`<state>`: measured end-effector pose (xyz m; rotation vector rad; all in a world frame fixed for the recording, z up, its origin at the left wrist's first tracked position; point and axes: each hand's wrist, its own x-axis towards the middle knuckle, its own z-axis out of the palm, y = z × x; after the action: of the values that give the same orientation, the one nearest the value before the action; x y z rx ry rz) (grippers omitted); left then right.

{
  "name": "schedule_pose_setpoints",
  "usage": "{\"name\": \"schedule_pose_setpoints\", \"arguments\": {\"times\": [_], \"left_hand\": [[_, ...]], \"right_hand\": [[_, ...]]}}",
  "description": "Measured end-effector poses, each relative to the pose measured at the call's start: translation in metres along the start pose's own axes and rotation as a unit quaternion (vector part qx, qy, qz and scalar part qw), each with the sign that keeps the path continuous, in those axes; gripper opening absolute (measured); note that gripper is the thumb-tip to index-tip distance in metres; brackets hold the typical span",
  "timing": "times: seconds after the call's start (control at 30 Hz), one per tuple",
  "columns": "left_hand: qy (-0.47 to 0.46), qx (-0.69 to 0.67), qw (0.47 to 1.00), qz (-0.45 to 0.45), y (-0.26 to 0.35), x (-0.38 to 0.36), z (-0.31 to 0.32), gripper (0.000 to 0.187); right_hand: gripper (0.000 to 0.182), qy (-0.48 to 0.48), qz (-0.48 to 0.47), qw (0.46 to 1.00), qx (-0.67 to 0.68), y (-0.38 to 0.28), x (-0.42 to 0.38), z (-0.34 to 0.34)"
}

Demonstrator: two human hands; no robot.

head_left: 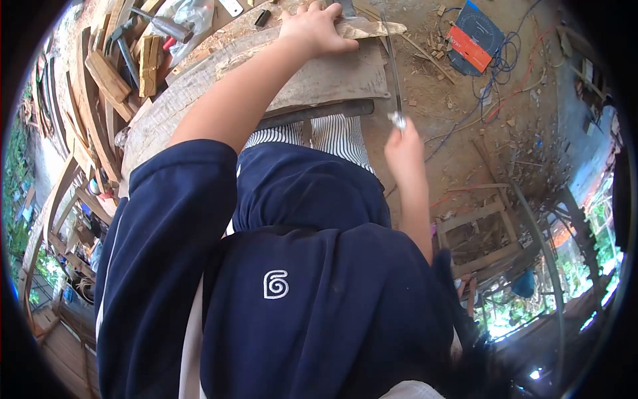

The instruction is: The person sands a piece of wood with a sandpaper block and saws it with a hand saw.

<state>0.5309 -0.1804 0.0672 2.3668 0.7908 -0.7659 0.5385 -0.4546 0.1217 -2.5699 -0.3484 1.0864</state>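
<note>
My left hand (314, 28) lies with fingers spread on a rough strip of wood (372, 30), pressing it against the worn wooden bench (349, 76). My right hand (407, 154), slightly blurred, is closed around the whitish grip of a thin hand saw (396, 83), to the right of the bench end. Its long narrow blade points away from me and crosses the strip near its right end. The teeth are too small to make out. A small black object (262, 18) lies just left of my left hand.
A hammer (126, 56), a tool with a thick grip (171, 28) and wood blocks (108, 76) lie at the left. On the dirt floor at right are a black and orange sheet (475, 41), a blue cable (505, 58) and a wooden frame (475, 219).
</note>
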Motion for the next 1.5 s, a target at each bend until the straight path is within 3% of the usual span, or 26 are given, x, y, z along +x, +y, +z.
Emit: {"name": "schedule_pose_setpoints", "arguments": {"times": [0.1, 0.2, 0.3, 0.4, 0.67, 0.9, 1.0, 1.1, 1.27, 1.4, 1.5], "left_hand": [[0.033, -0.019, 0.999, 0.022, -0.001, -0.003, 0.004, 0.084], [0.012, 0.008, 1.0, 0.013, 0.001, -0.001, 0.003, 0.084], [0.03, 0.001, 1.0, 0.007, 0.0, -0.001, 0.001, 0.083], [0.057, 0.045, 0.997, 0.021, -0.007, 0.009, 0.019, 0.08], [0.105, 0.036, 0.993, 0.043, -0.011, 0.007, 0.023, 0.08], [0.11, 0.047, 0.992, 0.042, -0.01, 0.008, 0.025, 0.081], [0.099, 0.028, 0.994, 0.036, -0.009, 0.005, 0.022, 0.081], [0.095, 0.025, 0.995, 0.029, -0.009, 0.005, 0.02, 0.08], [0.089, 0.031, 0.995, 0.026, -0.008, 0.004, 0.018, 0.08], [0.09, 0.03, 0.995, 0.03, -0.008, 0.005, 0.019, 0.081], [0.099, 0.031, 0.994, 0.027, -0.009, 0.005, 0.024, 0.081]], "right_hand": [[0.019, -0.005, -0.015, 0.999, 0.047, -0.012, 0.01, -0.006], [0.018, 0.038, -0.034, 0.998, 0.034, -0.044, 0.082, 0.014], [0.025, 0.004, 0.01, 1.0, 0.015, -0.048, 0.063, 0.007], [0.021, 0.018, -0.007, 1.0, 0.01, -0.007, 0.014, 0.005], [0.022, 0.038, -0.012, 0.999, 0.009, -0.037, 0.073, 0.021], [0.026, 0.005, 0.0, 1.0, 0.026, -0.005, 0.015, 0.006], [0.022, 0.017, -0.027, 0.999, 0.011, -0.046, 0.073, 0.005], [0.021, 0.036, -0.022, 0.999, 0.004, -0.051, 0.077, 0.011], [0.023, 0.019, -0.015, 1.0, -0.016, -0.013, 0.005, 0.002], [0.024, 0.03, -0.03, 0.999, 0.026, -0.038, 0.072, 0.014], [0.023, 0.028, -0.03, 0.999, 0.035, -0.049, 0.073, 0.013]]}}
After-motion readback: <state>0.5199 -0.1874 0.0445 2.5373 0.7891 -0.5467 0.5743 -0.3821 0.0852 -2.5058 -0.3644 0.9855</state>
